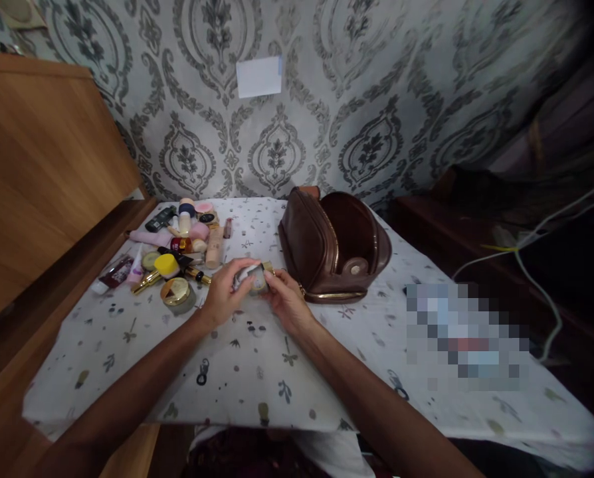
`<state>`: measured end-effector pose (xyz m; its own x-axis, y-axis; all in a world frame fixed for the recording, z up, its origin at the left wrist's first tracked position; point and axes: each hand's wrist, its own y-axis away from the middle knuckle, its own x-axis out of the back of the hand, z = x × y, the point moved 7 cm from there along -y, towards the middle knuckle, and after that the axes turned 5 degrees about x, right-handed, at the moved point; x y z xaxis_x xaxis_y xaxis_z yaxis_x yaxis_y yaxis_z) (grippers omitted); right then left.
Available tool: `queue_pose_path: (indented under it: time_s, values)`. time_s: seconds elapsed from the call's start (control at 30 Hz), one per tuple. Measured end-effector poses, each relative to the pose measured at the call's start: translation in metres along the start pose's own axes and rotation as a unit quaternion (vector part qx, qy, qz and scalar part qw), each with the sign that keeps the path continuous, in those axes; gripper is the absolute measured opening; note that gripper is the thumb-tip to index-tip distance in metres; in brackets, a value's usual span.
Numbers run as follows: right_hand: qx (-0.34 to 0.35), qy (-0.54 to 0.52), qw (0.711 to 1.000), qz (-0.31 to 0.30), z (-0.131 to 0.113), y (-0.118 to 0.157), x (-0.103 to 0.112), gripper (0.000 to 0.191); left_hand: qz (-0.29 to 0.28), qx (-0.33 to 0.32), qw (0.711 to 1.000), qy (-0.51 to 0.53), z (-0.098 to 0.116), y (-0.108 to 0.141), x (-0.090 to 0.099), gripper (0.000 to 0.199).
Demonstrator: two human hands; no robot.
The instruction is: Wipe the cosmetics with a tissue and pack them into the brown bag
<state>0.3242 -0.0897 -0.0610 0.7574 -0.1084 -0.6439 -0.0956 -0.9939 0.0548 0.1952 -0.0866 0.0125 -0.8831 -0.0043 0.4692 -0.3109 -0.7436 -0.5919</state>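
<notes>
Between both hands, above the middle of the cloth, is a small clear glass bottle with a gold part on its right side. My left hand has its fingers wrapped round the left side of the bottle. My right hand pinches its right side by the gold part, and the fingers partly cover it. Just right of my hands stands a brown leather toiletry bag, unzipped with its dark inside showing. To the left of my left hand sit a gold-lidded jar and a yellow-capped jar.
Several cosmetics crowd the table's left side, among them a beige tube, a dark red tube and a green box. A patterned cloth covers the table. A wooden cabinet borders the left; white cables hang at right.
</notes>
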Motion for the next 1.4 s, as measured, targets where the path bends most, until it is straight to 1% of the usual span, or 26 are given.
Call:
queue_pose_path:
  time_s: [0.1,0.17,0.23,0.33,0.43,0.5,0.53,0.6,0.7,0.8,0.87,0.97,1.07,1.13,1.2,1.3,1.4]
  values:
    - [-0.009,-0.016,1.000,-0.002,0.004,0.002,-0.001,0.035,0.008,-0.136,0.987,-0.086,0.022,0.007,-0.003,0.026]
    - [-0.015,-0.044,0.999,-0.003,0.005,0.002,-0.001,0.032,0.003,-0.201,0.972,-0.125,0.031,0.012,-0.008,0.029]
    - [-0.030,-0.080,0.996,-0.011,0.007,0.001,-0.002,0.029,0.005,-0.239,0.958,-0.156,0.036,0.015,-0.011,0.030]
    - [-0.090,-0.124,0.987,-0.037,0.013,0.001,-0.007,0.024,0.006,-0.294,0.935,-0.199,0.042,0.021,-0.015,0.025]
    - [-0.148,-0.165,0.974,-0.039,0.017,0.004,-0.012,0.018,-0.018,-0.346,0.910,-0.228,0.048,0.028,-0.021,0.020]
    - [-0.168,-0.195,0.966,-0.022,0.017,0.007,-0.015,0.016,-0.019,-0.357,0.906,-0.226,0.052,0.030,-0.022,0.017]
    - [-0.177,-0.204,0.963,-0.014,0.017,0.008,-0.016,0.016,-0.011,-0.353,0.910,-0.218,0.053,0.030,-0.020,0.016]
    - [-0.193,-0.211,0.958,-0.006,0.018,0.011,-0.019,0.020,0.012,-0.327,0.926,-0.191,0.055,0.026,-0.015,0.016]
    - [-0.210,-0.198,0.957,-0.010,0.020,0.013,-0.020,0.031,0.046,-0.261,0.952,-0.153,0.052,0.019,-0.004,0.017]
    - [-0.201,-0.160,0.966,-0.028,0.020,0.012,-0.018,0.040,0.078,-0.187,0.970,-0.134,0.043,0.012,0.007,0.017]
    - [-0.170,-0.124,0.977,-0.041,0.017,0.010,-0.016,0.040,0.096,-0.136,0.979,-0.122,0.035,0.009,0.013,0.018]
    - [-0.097,-0.055,0.992,-0.066,0.013,0.010,-0.017,0.037,0.120,-0.051,0.987,-0.096,0.021,0.006,0.019,0.018]
    - [-0.056,0.007,0.993,-0.101,0.014,0.013,-0.021,0.035,0.148,0.030,0.987,-0.056,0.010,0.004,0.024,0.019]
    - [-0.030,0.037,0.993,-0.111,0.012,0.014,-0.022,0.035,0.163,0.067,0.984,-0.029,0.005,0.003,0.026,0.020]
    - [0.015,0.067,0.992,-0.105,0.006,0.014,-0.021,0.037,0.160,0.096,0.982,0.000,0.000,0.002,0.025,0.023]
    - [0.075,0.109,0.987,-0.092,-0.003,0.014,-0.019,0.043,0.127,0.144,0.979,0.065,-0.014,0.002,0.015,0.033]
    - [0.129,0.152,0.976,-0.086,-0.011,0.014,-0.017,0.054,0.090,0.211,0.960,0.159,-0.033,0.005,0.001,0.047]
